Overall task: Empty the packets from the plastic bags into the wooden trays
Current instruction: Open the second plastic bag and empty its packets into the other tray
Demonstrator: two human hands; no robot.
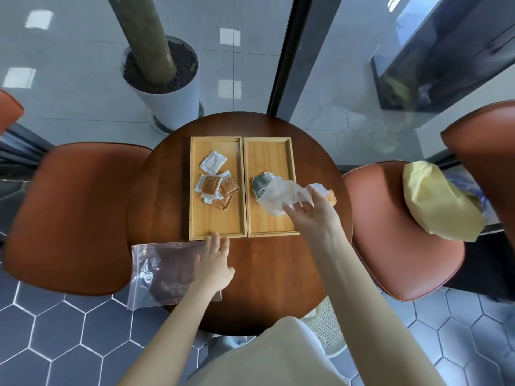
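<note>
Two wooden trays lie side by side on a round dark table. The left tray (214, 221) holds several brown and white packets (216, 185). In the right tray (267, 151) lies a grey-green packet (260, 183), half under a crumpled clear plastic bag (281, 195). My right hand (313, 211) pinches that bag over the tray's right side. An orange packet (331, 196) shows just beyond the hand. A flat empty clear bag (164, 271) lies at the table's near left edge. My left hand (213, 264) rests flat on its right end, fingers spread.
Orange-brown chairs stand left (67, 218) and right (401, 240) of the table (273, 274); the right one carries a yellow cloth bag (437, 201). A white planter (164, 82) with a trunk stands behind the table, next to a glass wall. A white mesh basket (326, 327) sits below the table edge.
</note>
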